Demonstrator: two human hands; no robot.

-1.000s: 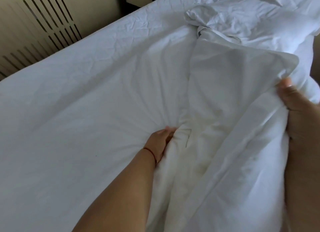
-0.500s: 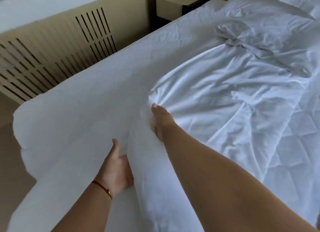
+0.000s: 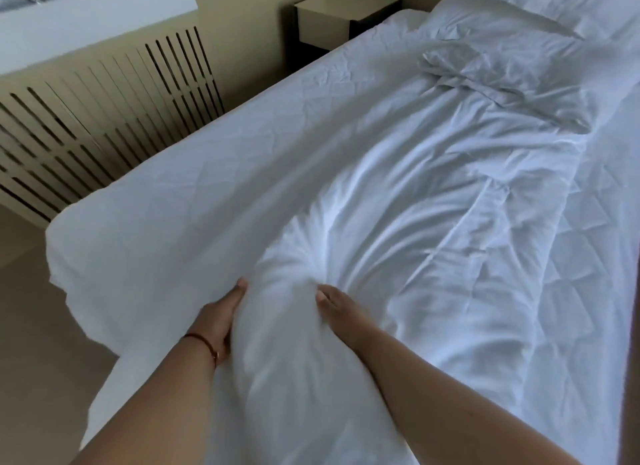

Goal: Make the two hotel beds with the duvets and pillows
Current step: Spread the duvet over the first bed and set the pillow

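Both hands work the same bunched fold of the white duvet [image 3: 433, 194] at the foot of the bed [image 3: 180, 187]. The left hand [image 3: 216, 320] has its grip cupped against the fold's left side, fingers mostly hidden behind the cloth (a thin red bracelet [image 3: 202, 341] on that wrist). The right hand [image 3: 334, 303] presses its fingers into the fold's other side. A pillow [image 3: 540, 3] lies at the head, a nightstand [image 3: 341, 12] beside it.

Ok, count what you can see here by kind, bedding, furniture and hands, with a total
Duvets: 1
Pillows: 1
Beds: 1
Nightstands: 1
Radiator covers: 1
Hands: 2, left hand and right hand
Total: 7
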